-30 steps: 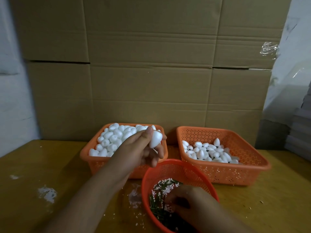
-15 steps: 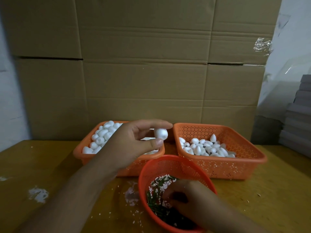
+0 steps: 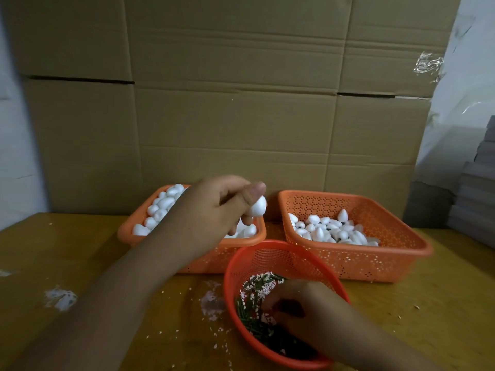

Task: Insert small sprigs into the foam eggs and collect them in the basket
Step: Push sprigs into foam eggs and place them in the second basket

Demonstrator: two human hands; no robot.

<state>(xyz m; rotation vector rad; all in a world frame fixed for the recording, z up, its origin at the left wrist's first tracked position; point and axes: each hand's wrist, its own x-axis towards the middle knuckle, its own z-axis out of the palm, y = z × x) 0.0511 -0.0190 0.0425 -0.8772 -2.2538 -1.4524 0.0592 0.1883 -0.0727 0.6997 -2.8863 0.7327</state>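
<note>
The left hand (image 3: 214,207) holds one white foam egg (image 3: 257,206) between the thumb and the fingertips, raised above the front right corner of the left basket (image 3: 128,231), which is full of plain eggs. The right hand (image 3: 302,311) is lower, inside the round red basket (image 3: 270,253) just in front. Its fingers are curled down into the green sprigs (image 3: 251,298), but I cannot tell if it already pinches one, because the hand covers its own fingertips.

I judge that the step now is to take one sprig and push it into the egg. To do it well, the right hand should separate one single sprig from the heap, since the pieces lie tangled with pale crumbs. The left hand should turn the egg so one end faces the right hand, and hold it firmly but not squeeze, because foam dents easily. The sprig should go in straight along the long axis.

The right basket (image 3: 401,253), behind the round one, holds fewer eggs; some show a dark spot, so probably finished eggs go there. All three baskets stand on the yellow desk (image 3: 80,263), with cardboard boxes (image 3: 241,116) behind.
</note>
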